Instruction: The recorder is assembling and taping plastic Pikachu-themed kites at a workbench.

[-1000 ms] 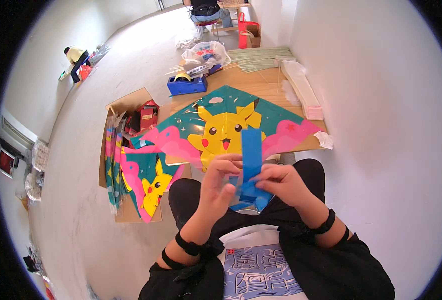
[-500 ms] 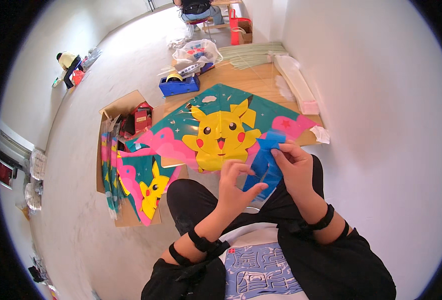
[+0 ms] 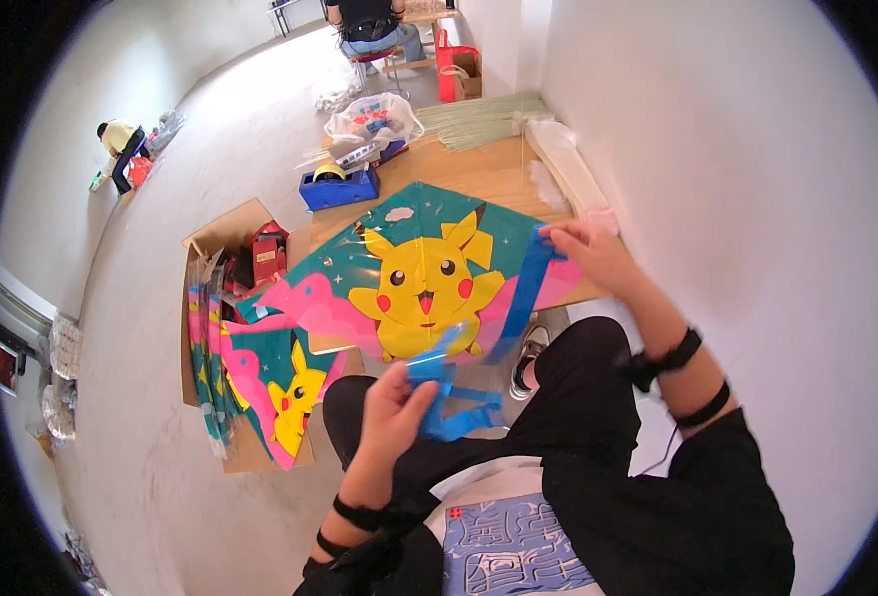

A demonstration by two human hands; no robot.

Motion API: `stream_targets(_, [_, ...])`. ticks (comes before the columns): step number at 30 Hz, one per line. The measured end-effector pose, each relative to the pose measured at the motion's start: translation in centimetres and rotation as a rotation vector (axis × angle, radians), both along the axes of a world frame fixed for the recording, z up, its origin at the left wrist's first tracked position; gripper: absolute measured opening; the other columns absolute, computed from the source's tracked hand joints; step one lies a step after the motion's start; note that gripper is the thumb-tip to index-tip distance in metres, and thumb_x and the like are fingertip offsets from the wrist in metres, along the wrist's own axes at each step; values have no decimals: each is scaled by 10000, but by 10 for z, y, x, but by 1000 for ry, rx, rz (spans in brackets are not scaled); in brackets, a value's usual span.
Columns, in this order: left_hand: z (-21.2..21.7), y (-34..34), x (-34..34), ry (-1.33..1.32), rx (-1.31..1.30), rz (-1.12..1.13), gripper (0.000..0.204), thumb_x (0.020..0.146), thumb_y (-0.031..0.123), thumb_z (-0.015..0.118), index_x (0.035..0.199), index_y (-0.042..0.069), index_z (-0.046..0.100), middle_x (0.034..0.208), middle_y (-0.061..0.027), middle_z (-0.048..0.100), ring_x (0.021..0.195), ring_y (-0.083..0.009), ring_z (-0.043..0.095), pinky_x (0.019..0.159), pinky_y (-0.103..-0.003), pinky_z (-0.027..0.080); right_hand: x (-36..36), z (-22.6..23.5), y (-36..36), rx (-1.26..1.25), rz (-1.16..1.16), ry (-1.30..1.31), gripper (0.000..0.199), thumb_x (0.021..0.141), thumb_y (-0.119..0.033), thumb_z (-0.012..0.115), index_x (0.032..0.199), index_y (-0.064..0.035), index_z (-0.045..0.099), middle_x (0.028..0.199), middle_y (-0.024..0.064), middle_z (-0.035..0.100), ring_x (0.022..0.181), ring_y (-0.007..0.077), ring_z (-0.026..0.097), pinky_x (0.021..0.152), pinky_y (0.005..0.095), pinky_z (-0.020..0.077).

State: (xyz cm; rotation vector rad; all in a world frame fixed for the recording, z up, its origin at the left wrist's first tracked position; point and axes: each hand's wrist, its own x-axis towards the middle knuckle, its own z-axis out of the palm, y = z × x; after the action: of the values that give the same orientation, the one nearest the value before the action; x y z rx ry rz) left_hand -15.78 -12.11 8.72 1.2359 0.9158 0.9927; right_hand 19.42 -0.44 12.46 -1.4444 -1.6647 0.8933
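A diamond-shaped kite [image 3: 349,248], teal and pink with a yellow cartoon figure, lies spread over the wooden table's near end. Above its right side, my right hand [image 3: 598,253] pinches the upper end of a blue plastic strip [image 3: 528,293], which hangs down toward my lap. Lower down, in front of the kite's bottom edge, my left hand [image 3: 394,407] is closed on a bunched, looped part of blue plastic strip [image 3: 449,422]. Whether both blue parts are one length I cannot tell.
Left of the table, an open cardboard box [image 3: 245,221] holds red packages and rolled kites; another kite [image 3: 295,397] hangs at its front. On the table stand a blue tape dispenser [image 3: 339,187], a plastic bag [image 3: 374,119] and thin pale rods [image 3: 483,121]. Two people are farther off.
My hands have moved apart: the right went up and right, the left down and left. The blue strip, earlier gathered between them, is now drawn out.
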Motion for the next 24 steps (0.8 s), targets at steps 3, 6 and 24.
stream_targets(3, [11, -11, -40, -3, -33, 249, 189, 955, 95, 587, 1131, 27, 574, 827, -8, 621, 662, -82, 596, 594, -215, 486, 45, 48, 58, -17, 62, -198, 322, 985, -226, 560, 1191, 12, 631, 1086, 84, 684, 987, 138, 629, 895, 304, 498])
stream_targets(6, [4, -26, -75, -31, 0, 415, 161, 959, 101, 588, 1107, 40, 572, 811, -11, 622, 641, -78, 597, 574, -209, 485, 65, 114, 97, 581, -167, -403, 233, 939, -171, 575, 1106, -50, 684, 1016, 118, 683, 962, 228, 655, 857, 335, 507])
stream_targets(24, [6, -61, -98, 105, -47, 625, 181, 966, 107, 558, 1131, 33, 555, 839, -31, 606, 645, -110, 572, 576, -259, 475, 137, -99, 136, 210, -305, -1066, 266, 824, -90, 536, 1052, 8, 632, 1131, 197, 607, 1078, 338, 599, 936, 413, 491])
